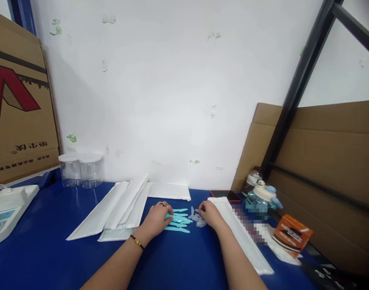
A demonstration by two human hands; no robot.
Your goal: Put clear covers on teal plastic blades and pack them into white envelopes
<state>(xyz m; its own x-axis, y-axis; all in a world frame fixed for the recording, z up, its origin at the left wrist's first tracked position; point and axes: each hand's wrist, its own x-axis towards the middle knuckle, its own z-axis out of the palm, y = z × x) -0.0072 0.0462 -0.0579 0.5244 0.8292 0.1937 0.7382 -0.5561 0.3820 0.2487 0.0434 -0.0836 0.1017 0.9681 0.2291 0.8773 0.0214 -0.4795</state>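
My left hand [157, 219] rests on the blue table, fingers curled over a small pile of teal plastic pieces [180, 222]. A ring sits on one finger and a bracelet on the wrist. My right hand [209, 214] lies just right of the pile, its fingertips pinched at several clear plastic pieces [197, 217]. Both hands are close together near the table's middle. Exactly what each hand's fingers grip is too small to make out.
Long white pouches [120, 209] fan out to the left, one more [241, 237] lies under my right forearm. Two clear jars [81, 170] stand at the back left, beside a cardboard box [18, 104]. A blue water bottle [261, 199], phone [225, 195] and orange box [293, 233] sit right.
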